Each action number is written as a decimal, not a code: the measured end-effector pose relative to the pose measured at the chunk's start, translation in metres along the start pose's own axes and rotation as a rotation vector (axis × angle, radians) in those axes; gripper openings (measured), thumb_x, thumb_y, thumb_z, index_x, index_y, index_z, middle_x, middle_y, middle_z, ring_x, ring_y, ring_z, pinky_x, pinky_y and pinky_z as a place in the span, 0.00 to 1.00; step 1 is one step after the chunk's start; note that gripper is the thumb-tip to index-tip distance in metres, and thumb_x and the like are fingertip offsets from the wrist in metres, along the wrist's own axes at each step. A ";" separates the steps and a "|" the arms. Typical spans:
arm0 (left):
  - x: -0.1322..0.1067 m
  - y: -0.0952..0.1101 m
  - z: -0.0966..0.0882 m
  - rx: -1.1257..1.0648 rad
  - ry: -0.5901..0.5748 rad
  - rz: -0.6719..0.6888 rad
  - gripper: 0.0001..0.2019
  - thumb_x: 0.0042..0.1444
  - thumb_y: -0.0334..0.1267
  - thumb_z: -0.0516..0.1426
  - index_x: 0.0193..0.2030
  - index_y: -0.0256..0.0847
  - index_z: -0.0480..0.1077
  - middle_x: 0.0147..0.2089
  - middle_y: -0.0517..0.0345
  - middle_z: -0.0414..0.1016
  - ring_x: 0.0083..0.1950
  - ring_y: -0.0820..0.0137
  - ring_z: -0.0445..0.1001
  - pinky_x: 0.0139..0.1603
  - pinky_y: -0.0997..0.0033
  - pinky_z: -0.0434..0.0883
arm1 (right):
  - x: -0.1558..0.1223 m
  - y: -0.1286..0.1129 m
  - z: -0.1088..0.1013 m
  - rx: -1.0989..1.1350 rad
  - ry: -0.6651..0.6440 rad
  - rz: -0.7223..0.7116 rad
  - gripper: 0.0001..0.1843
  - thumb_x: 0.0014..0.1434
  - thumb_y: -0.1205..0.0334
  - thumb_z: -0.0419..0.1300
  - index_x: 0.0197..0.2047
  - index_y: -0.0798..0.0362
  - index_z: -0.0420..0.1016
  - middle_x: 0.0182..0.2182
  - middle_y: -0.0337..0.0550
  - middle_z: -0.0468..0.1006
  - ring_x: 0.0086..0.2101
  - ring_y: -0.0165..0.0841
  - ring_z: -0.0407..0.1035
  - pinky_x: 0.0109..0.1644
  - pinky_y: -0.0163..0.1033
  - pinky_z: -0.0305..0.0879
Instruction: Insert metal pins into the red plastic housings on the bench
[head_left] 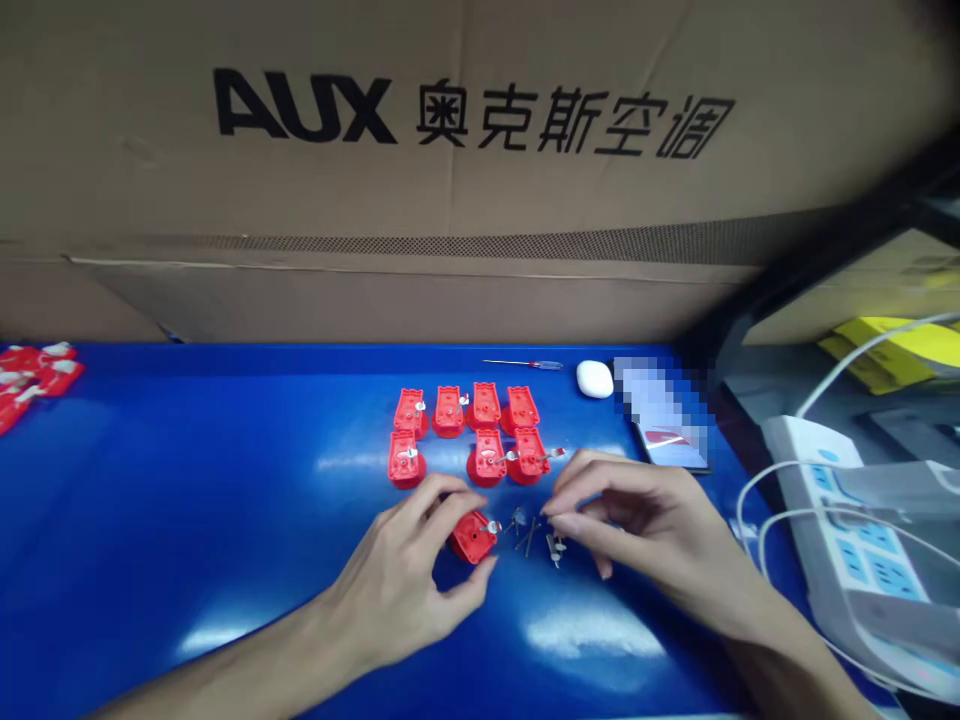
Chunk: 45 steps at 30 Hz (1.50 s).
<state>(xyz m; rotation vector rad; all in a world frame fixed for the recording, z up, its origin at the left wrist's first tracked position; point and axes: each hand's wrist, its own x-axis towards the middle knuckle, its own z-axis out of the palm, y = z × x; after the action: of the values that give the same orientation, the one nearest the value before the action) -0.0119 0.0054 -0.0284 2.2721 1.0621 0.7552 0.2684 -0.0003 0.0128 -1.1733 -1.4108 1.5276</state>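
My left hand point(409, 575) grips a small red plastic part point(472, 537) between thumb and fingers, low over the blue table point(187, 520). My right hand point(637, 525) hovers just right of it, fingers curled in a pinch above a few small metal pieces point(534, 532) lying on the table; whether it holds one I cannot make out. Behind the hands, several matching red parts point(469, 430) with metal clips stand in two rows.
A big AUX cardboard box point(450, 150) walls off the back. More red parts point(30, 380) lie far left. A thin screwdriver point(525, 364), a white earbud case point(595, 379) and a phone point(667, 430) sit back right; a white power strip point(847, 520) with cables lies at right.
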 end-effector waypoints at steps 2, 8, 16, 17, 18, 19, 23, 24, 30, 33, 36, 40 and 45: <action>0.000 0.000 0.000 0.003 0.005 0.000 0.22 0.65 0.33 0.64 0.64 0.47 0.72 0.59 0.48 0.76 0.51 0.62 0.83 0.50 0.60 0.84 | -0.001 0.001 0.002 -0.001 0.021 -0.038 0.05 0.67 0.59 0.75 0.44 0.49 0.88 0.41 0.43 0.80 0.29 0.26 0.72 0.28 0.30 0.72; 0.001 -0.002 0.003 -0.002 0.003 -0.004 0.21 0.66 0.31 0.62 0.65 0.47 0.72 0.59 0.48 0.77 0.51 0.62 0.83 0.51 0.60 0.84 | -0.001 0.000 0.005 -0.040 -0.013 -0.119 0.05 0.67 0.62 0.75 0.46 0.48 0.90 0.41 0.43 0.82 0.28 0.26 0.74 0.28 0.30 0.74; 0.001 -0.003 0.003 -0.040 0.034 0.017 0.26 0.66 0.30 0.63 0.69 0.46 0.68 0.60 0.49 0.79 0.58 0.61 0.83 0.57 0.59 0.83 | 0.001 -0.002 0.014 -0.171 -0.151 -0.209 0.05 0.69 0.62 0.73 0.46 0.44 0.91 0.41 0.43 0.88 0.39 0.33 0.82 0.38 0.33 0.78; 0.001 -0.003 0.003 -0.041 0.037 0.026 0.27 0.65 0.30 0.63 0.69 0.46 0.68 0.61 0.49 0.80 0.59 0.60 0.82 0.57 0.59 0.83 | 0.000 -0.001 0.016 -0.198 -0.155 -0.225 0.06 0.69 0.62 0.74 0.47 0.43 0.91 0.40 0.41 0.88 0.38 0.32 0.81 0.40 0.33 0.77; 0.000 -0.003 0.004 -0.045 0.038 0.031 0.27 0.64 0.30 0.64 0.69 0.45 0.68 0.61 0.49 0.80 0.59 0.60 0.82 0.57 0.59 0.83 | 0.000 0.001 0.018 -0.224 -0.155 -0.227 0.06 0.68 0.62 0.74 0.48 0.43 0.91 0.40 0.40 0.88 0.36 0.31 0.80 0.40 0.34 0.77; 0.000 -0.004 0.004 -0.050 0.039 0.034 0.28 0.64 0.30 0.64 0.69 0.45 0.68 0.61 0.49 0.80 0.59 0.60 0.82 0.57 0.59 0.83 | -0.001 0.002 0.020 -0.243 -0.155 -0.221 0.07 0.67 0.62 0.75 0.48 0.43 0.90 0.39 0.39 0.88 0.34 0.30 0.79 0.38 0.34 0.75; -0.001 -0.004 0.005 -0.034 0.063 0.028 0.27 0.63 0.31 0.66 0.68 0.46 0.69 0.58 0.51 0.81 0.57 0.59 0.82 0.62 0.53 0.81 | -0.004 0.006 0.025 -0.229 -0.185 -0.259 0.05 0.67 0.64 0.75 0.46 0.46 0.88 0.38 0.38 0.88 0.35 0.30 0.80 0.40 0.35 0.75; -0.001 -0.003 0.004 -0.028 0.072 0.028 0.27 0.62 0.31 0.66 0.67 0.46 0.69 0.57 0.52 0.82 0.57 0.59 0.82 0.64 0.52 0.80 | -0.004 0.006 0.026 -0.221 -0.194 -0.296 0.05 0.68 0.65 0.74 0.46 0.47 0.88 0.39 0.38 0.88 0.37 0.30 0.81 0.43 0.35 0.76; 0.001 0.003 0.001 -0.102 0.103 0.001 0.26 0.62 0.30 0.66 0.66 0.46 0.70 0.58 0.52 0.82 0.57 0.61 0.83 0.58 0.60 0.82 | -0.001 0.007 0.028 -0.299 -0.202 -0.449 0.11 0.71 0.71 0.70 0.53 0.49 0.87 0.45 0.42 0.87 0.42 0.30 0.82 0.47 0.35 0.78; 0.003 0.006 -0.001 -0.116 0.119 -0.023 0.27 0.61 0.30 0.65 0.66 0.46 0.70 0.57 0.53 0.83 0.56 0.62 0.84 0.58 0.61 0.83 | -0.001 0.010 0.030 -0.308 -0.167 -0.500 0.14 0.69 0.73 0.70 0.55 0.50 0.86 0.44 0.42 0.87 0.41 0.31 0.82 0.45 0.35 0.78; 0.003 0.008 -0.001 -0.107 0.136 -0.021 0.27 0.61 0.30 0.65 0.66 0.46 0.70 0.57 0.53 0.83 0.56 0.61 0.85 0.58 0.60 0.83 | -0.002 0.012 0.029 -0.304 -0.148 -0.538 0.17 0.69 0.75 0.69 0.57 0.49 0.85 0.46 0.43 0.87 0.42 0.33 0.82 0.47 0.38 0.79; 0.002 0.009 0.000 -0.093 0.153 -0.023 0.28 0.60 0.31 0.65 0.67 0.46 0.69 0.57 0.53 0.84 0.54 0.61 0.85 0.58 0.59 0.83 | -0.003 0.013 0.029 -0.432 -0.087 -0.631 0.20 0.71 0.76 0.67 0.62 0.50 0.83 0.48 0.47 0.85 0.44 0.36 0.81 0.47 0.42 0.80; -0.001 0.009 0.001 -0.102 0.144 -0.030 0.28 0.60 0.32 0.67 0.67 0.46 0.69 0.56 0.54 0.84 0.52 0.62 0.86 0.56 0.60 0.84 | -0.001 0.019 0.039 -0.630 0.140 -0.766 0.20 0.68 0.78 0.68 0.58 0.50 0.86 0.38 0.44 0.78 0.36 0.35 0.74 0.37 0.42 0.72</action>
<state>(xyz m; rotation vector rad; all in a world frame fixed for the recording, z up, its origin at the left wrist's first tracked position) -0.0068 -0.0005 -0.0237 2.1381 1.0942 0.9501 0.2328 -0.0161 -0.0065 -0.8693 -1.9980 0.4719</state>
